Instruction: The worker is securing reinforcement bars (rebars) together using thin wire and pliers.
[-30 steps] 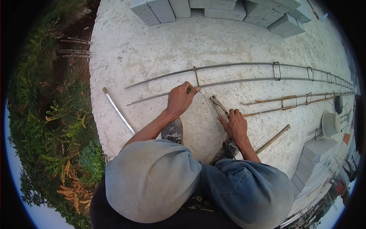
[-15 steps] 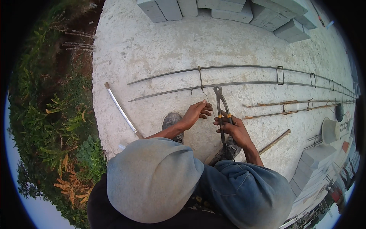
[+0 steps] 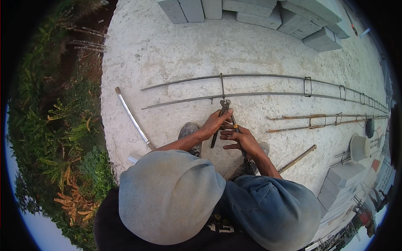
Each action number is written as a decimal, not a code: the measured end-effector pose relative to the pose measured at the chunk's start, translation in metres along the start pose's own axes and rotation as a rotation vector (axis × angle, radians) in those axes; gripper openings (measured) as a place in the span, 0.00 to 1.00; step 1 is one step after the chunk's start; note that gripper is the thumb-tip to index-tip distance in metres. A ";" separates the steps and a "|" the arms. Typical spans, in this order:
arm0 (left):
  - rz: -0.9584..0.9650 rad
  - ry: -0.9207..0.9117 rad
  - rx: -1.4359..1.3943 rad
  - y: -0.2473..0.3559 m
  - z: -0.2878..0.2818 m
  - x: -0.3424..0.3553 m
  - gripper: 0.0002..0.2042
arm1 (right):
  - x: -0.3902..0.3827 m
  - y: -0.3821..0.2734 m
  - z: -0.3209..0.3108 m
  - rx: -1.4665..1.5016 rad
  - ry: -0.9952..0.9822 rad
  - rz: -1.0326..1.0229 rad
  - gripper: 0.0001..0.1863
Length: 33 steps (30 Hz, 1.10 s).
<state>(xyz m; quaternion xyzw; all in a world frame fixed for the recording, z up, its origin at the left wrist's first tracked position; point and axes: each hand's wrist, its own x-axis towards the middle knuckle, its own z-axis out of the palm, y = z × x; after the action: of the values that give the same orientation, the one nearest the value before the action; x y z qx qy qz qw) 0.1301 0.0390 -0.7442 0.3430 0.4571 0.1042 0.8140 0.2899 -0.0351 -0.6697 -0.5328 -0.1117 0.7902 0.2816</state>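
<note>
Right hand [image 3: 244,140] in a loose grip on one handle of dark metal pincers with yellow bands [image 3: 224,105], left hand [image 3: 212,125] touching them near their head, its closure unclear, pincer head beside a thin steel stirrup [image 3: 222,85] spanning two long grey rebars [image 3: 272,93], pale rough concrete floor [image 3: 180,50] beneath

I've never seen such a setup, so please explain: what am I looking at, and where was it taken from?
There is no machine: these are a person's two bare hands, seen from above by a wide fisheye camera worn on the head, so straight edges look bent. The right hand holds dark metal pliers with a yellow band; the left hand is at them too. Their jaws are by the lower of two long grey steel bars, joined by rectangular metal loops. Rusty brown bars, a shiny silver rod and light-grey rectangular blocks are also on the rough, pale concrete.
</note>
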 end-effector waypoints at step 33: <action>0.903 -0.354 1.586 0.039 0.037 0.036 0.14 | -0.020 -0.033 -0.058 0.013 -0.105 0.264 0.13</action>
<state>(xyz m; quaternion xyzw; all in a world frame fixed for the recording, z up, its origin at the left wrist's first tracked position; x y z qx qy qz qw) 0.1861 0.0677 -0.7299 0.9555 0.0868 0.0142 0.2815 0.3583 -0.0265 -0.6616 -0.4989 -0.0505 0.8479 0.1724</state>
